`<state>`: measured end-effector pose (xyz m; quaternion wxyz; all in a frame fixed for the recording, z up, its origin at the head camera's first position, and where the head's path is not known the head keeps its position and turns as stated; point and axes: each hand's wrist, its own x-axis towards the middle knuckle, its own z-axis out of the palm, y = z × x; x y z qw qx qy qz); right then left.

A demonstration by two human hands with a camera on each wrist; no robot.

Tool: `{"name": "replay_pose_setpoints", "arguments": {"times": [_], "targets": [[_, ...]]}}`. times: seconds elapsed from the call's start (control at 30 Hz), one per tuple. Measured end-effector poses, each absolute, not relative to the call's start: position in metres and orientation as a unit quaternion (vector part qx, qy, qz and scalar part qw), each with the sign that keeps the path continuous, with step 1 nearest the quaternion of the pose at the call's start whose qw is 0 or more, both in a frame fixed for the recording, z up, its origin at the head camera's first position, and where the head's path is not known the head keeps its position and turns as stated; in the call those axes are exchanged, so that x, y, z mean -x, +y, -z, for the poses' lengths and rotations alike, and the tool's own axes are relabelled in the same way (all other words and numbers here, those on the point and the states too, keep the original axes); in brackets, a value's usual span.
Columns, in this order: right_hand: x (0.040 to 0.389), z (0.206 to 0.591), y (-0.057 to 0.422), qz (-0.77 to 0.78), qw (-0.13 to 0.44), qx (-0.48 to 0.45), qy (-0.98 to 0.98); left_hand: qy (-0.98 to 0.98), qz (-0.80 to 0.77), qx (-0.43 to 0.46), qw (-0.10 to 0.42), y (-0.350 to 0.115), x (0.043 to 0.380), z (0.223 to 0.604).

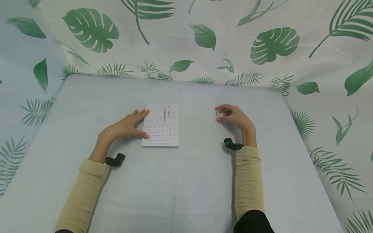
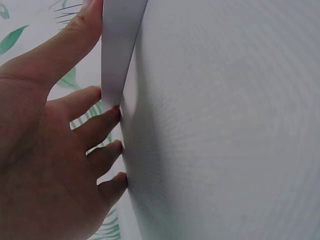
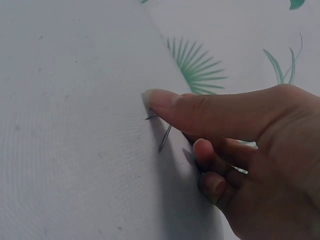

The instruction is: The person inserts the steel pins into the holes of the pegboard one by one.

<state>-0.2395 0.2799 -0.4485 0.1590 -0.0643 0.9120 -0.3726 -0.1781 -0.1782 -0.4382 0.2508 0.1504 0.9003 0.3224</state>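
A white pegboard [image 1: 160,142] with rows of small holes lies on the table, and several thin metal pins [image 1: 164,115] stand upright in its upper right part. Spread along the board's left side is my left hand [image 1: 125,127], thumb and forefinger touching its edge. The left wrist view shows the board's side wall [image 2: 117,45] against the fingers, with the other fingertips down at the tabletop. To the right of the board, my right hand [image 1: 234,116] pinches thin metal pins [image 3: 165,139] close over the table. Two pin ends stick out below the thumb; their other ends are hidden.
A pale cloth covers the table [image 1: 201,181]. Behind and beside it hangs a white backdrop [image 1: 227,19] printed with green leaves. Black wrist cameras [image 1: 115,160] sit on both wrists, near the cuffs of the tan sleeves [image 1: 249,181].
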Motion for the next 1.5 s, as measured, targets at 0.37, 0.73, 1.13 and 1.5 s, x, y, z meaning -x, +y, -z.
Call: {"name": "replay_pose_setpoints", "arguments": {"times": [0.37,0.73,1.13,1.5], "targets": [[0.2398,0.4472,0.2768,0.371,0.173,0.055,0.911,0.897,-0.328,-0.155,0.252,-0.1796,0.1774,0.4387],[0.2422,0.4454,0.2770,0.372,0.157,0.042,0.914,0.898,-0.327,-0.157,0.249,-0.1794,0.1788,0.4377],[0.2412,0.4513,0.2763,0.388,0.121,0.022,0.913,0.898,-0.325,-0.156,0.252,-0.1801,0.1795,0.4410],[0.2429,0.4538,0.2768,0.381,0.091,0.017,0.920,0.900,-0.321,-0.154,0.251,-0.1796,0.1797,0.4419]]}}
